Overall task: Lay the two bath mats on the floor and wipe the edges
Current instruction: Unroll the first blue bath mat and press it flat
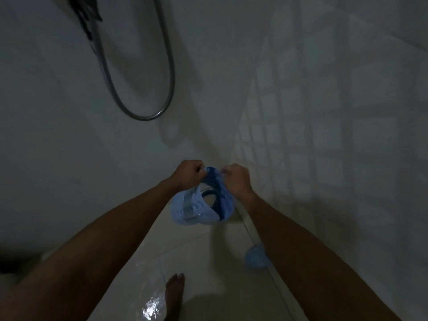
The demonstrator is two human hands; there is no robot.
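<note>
Two hands, left [188, 173] and right [237, 180], each grip pinching one blue mat [201, 205]; another [256, 257] lies bunched below.

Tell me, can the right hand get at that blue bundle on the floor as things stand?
Probably not yet: the right hand and left hand both grip the blue mat. The floor around the blue bundle looks unobstructed.

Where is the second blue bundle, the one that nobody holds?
In the head view, the blue bundle lies on the floor, lower right, beside the right forearm and below the held blue mat.
</note>
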